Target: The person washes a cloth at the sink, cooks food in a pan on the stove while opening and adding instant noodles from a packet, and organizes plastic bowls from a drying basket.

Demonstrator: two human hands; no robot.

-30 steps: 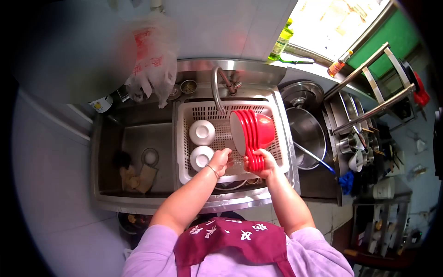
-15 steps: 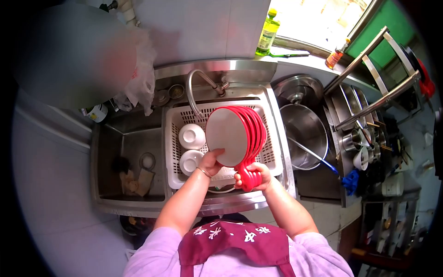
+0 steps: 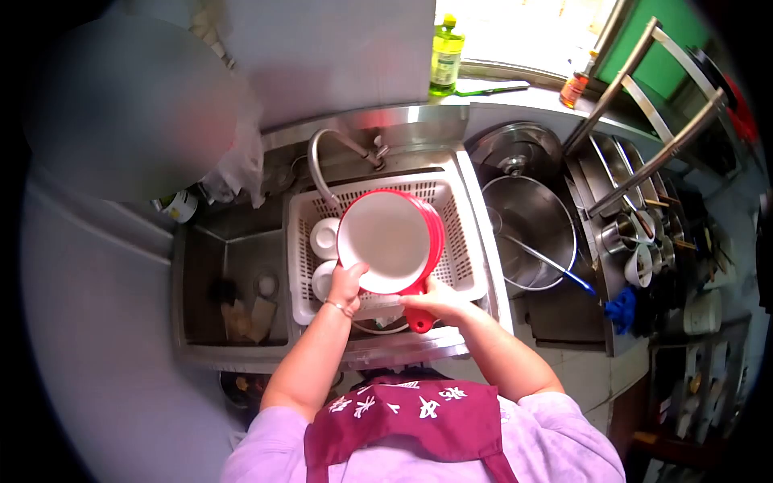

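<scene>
Head view: both hands hold nested red-and-white bowls (image 3: 384,241) above a white basket (image 3: 471,278). The left hand (image 3: 347,288) curls its thumb over the near-left rim; the right hand (image 3: 439,299) closes around the handles, apparently keeping the stack together.

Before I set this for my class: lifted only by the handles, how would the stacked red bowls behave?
The red bowls look stiff, with a smooth, round shape. They would probably tip bowl-first, as the wide part lies beyond the handles. Being merely nested, they might slide apart.
</scene>
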